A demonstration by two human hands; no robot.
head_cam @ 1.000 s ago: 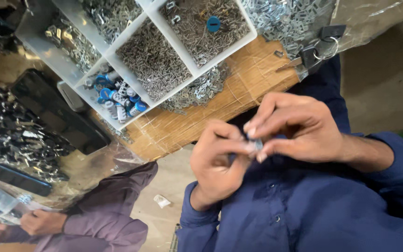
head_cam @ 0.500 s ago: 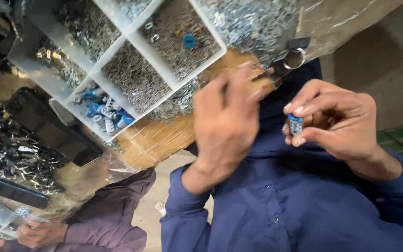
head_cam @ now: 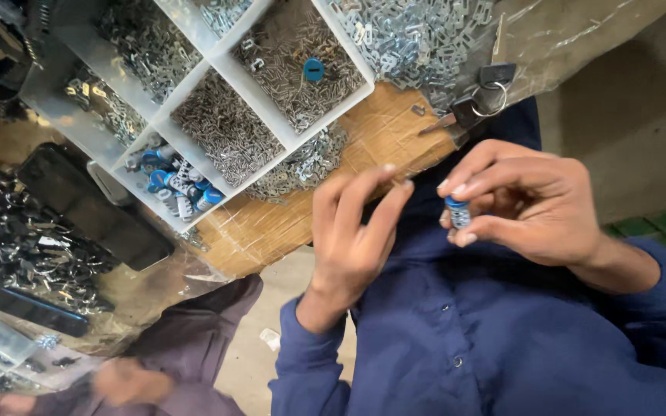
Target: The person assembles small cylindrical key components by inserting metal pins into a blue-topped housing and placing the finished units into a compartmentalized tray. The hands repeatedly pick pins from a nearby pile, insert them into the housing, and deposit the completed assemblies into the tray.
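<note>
The right hand [head_cam: 529, 204] pinches a small cylinder [head_cam: 457, 213], blue at the top and silvery below, between thumb and fingertips, holding it just in front of the dark blue shirt [head_cam: 502, 339]; the left hand [head_cam: 352, 239] is raised beside it, a little apart, fingers loosely curled and spread, with nothing visible in its grasp, though the palm is turned away and something tiny could be hidden there; both hands hover just off the edge of a wooden tabletop [head_cam: 371, 139] wrapped in clear film; on that table sits a white divided tray [head_cam: 194, 62], its compartments filled with small metal parts; one compartment near the table's edge holds a cluster of blue and silver cylinders [head_cam: 175, 181] much like the one being held; another, full of fine grey pieces, has a single blue cap [head_cam: 314, 69] lying on top; a loose heap of bright metal clips [head_cam: 410, 35] spreads beside the tray, and a set of keys on a ring [head_cam: 479, 96] lies near the table corner, just above the right hand; to the left, dark shiny parts [head_cam: 9, 239] lie in piles on plastic sheeting; at the lower left, another person's hand [head_cam: 121, 380] and purple-sleeved arm [head_cam: 202, 339] show, blurred, well apart from the two working hands.
</note>
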